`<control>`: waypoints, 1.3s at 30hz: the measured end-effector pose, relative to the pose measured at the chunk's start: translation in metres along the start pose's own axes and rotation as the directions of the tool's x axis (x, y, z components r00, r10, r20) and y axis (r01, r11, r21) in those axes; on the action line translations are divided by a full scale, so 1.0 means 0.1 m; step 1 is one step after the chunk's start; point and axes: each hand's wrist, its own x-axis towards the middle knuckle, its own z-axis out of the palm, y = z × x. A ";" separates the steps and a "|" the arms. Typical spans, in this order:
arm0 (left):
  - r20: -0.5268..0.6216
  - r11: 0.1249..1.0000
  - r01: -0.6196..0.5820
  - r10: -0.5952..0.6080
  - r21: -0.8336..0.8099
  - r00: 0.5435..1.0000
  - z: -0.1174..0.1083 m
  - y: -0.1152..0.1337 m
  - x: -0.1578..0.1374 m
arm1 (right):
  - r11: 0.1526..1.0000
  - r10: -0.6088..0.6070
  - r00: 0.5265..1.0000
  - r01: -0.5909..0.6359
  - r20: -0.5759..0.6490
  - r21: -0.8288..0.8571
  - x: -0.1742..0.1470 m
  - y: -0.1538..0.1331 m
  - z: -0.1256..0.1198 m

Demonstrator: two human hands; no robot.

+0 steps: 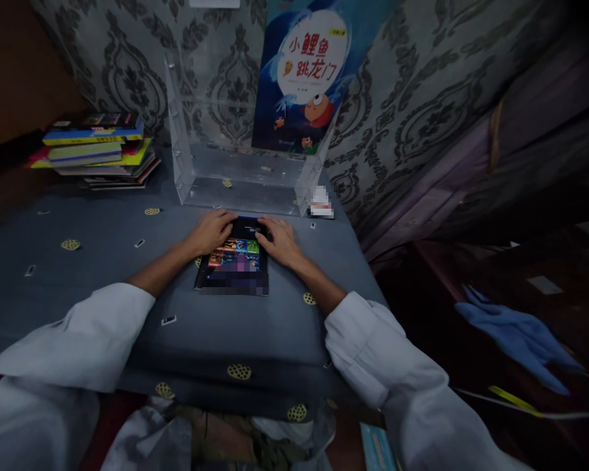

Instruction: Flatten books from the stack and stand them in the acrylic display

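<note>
A dark book (240,261) with small colourful pictures on its cover lies on the cloth in front of me, its near part blurred out. My left hand (214,231) is at its far left edge, fingers bent and touching the cover. On the far right edge sits my right hand (281,241), its thumb on the cover and its fingers curled along the corner. Both hands hold the book between them. Just behind them stands a clear plastic rack (245,190), and a picture book (294,124) with an orange fish on a blue cover leans upright at its right side.
A stack of books (101,150) is at the back left of the table (98,281), which has a grey patterned cloth. A small blurred white item (321,201) sits by the rack's right foot. Patterned fabric hangs behind. A blue cloth (515,333) lies off to the right.
</note>
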 end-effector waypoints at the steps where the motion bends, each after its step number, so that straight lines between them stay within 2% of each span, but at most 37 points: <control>1: -0.002 1.000 -0.005 0.005 -0.008 1.000 0.00 -0.01 0.00 | 1.000 0.001 1.000 -0.001 0.001 0.002 0.00 0.00 0.00; 18: 0.004 0.999 -0.003 0.004 -0.055 1.000 0.00 -0.03 -0.02 | 0.999 0.037 0.999 -0.037 0.014 0.019 -0.02 -0.12 -0.05; 27: 0.010 0.999 0.011 -0.011 -0.049 1.000 -0.01 -0.01 -0.03 | 0.999 0.030 0.999 -0.030 0.024 0.013 -0.01 -0.13 -0.07; 32: 0.009 1.000 0.019 -0.019 -0.009 1.000 -0.01 0.01 -0.02 | 1.000 0.024 1.000 -0.024 -0.010 0.021 -0.02 -0.11 -0.05; 35: 0.030 0.999 -0.016 0.015 0.044 0.999 -0.01 0.02 -0.01 | 1.000 0.018 1.000 -0.017 -0.022 0.024 -0.02 -0.11 -0.04; 39: 0.112 0.991 -0.113 0.105 0.067 0.988 -0.03 0.03 0.02 | 1.000 0.020 1.000 -0.020 -0.012 0.023 -0.03 -0.12 -0.06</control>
